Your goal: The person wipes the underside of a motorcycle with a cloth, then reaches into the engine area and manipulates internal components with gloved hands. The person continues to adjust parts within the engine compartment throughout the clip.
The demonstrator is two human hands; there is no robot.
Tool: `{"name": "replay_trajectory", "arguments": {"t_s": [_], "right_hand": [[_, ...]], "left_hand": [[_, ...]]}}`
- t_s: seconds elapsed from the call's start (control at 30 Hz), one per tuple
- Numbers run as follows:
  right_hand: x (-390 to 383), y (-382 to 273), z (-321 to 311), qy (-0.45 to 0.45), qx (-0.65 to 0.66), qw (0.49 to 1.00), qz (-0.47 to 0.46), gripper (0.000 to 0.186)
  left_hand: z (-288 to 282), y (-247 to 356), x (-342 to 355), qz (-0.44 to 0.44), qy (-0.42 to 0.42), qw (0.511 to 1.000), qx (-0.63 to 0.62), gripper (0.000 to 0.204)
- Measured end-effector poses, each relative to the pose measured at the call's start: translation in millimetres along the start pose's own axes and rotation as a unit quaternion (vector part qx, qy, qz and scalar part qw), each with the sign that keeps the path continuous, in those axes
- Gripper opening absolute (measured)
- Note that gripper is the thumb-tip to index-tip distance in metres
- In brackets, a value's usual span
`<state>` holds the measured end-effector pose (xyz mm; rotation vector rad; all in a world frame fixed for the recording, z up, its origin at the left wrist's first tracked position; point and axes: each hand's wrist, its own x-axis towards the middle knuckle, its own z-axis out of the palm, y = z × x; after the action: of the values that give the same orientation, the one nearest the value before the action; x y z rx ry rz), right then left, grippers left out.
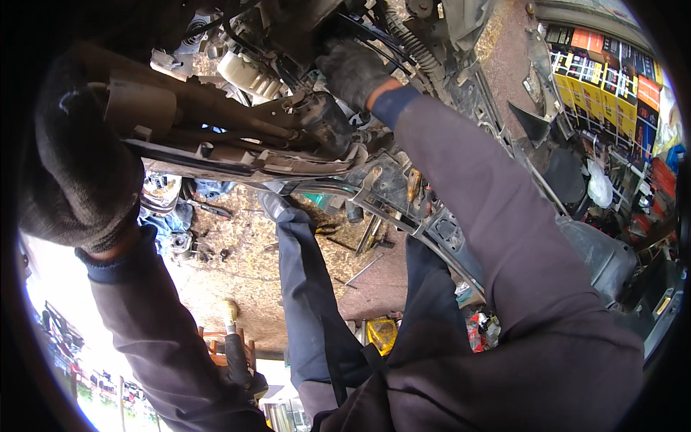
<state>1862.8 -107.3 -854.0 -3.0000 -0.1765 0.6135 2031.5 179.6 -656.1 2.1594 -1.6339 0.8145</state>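
My gloved left hand [90, 169] is raised at the left side beside a dusty metal tube with a cylindrical body [140, 108], its fingers curled; what they grip, if anything, is hidden. My gloved right hand [349, 72] reaches into a dark recess of a vehicle's exposed innards, among black cables and hoses, its fingertips out of sight. Close by are a ribbed white plastic reservoir [245, 75], a grey corrugated hose [421, 54] and a dark rounded housing [324, 122]. A long frame rail with brackets [374, 180] runs below both hands.
Scattered tools [371, 234], loose parts [183, 245] and blue cloth [169, 223] lie on the stained floor around my feet. Stacked yellow and dark boxes [597, 86] stand at the right, above piled bags and parts. A yellow bag [381, 335] lies behind my legs.
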Motion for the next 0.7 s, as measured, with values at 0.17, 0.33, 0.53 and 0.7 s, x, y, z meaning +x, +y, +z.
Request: {"name": "replay_trajectory", "arguments": {"t_s": [0.17,0.33,0.53,0.7], "right_hand": [[-91.6,0.6,-14.1,0.064,0.157,0.973,0.157,0.024],[-178.0,20.0,-4.3,0.251,0.270,0.890,0.267,0.021],[-254.6,41.8,31.5,0.134,0.204,0.887,0.391,0.037],[-296.0,68.5,53.5,0.009,0.236,0.814,0.530,0.057]], "left_hand": [[0.7,19.4,28.9,-0.084,0.034,0.994,-0.062,0.030],[0.0,29.9,52.0,-0.098,0.055,0.987,-0.117,0.033],[-2.4,37.4,53.5,-0.111,0.048,0.990,-0.067,0.037],[-0.7,12.5,28.6,-0.041,0.011,0.999,0.005,0.037]]}}
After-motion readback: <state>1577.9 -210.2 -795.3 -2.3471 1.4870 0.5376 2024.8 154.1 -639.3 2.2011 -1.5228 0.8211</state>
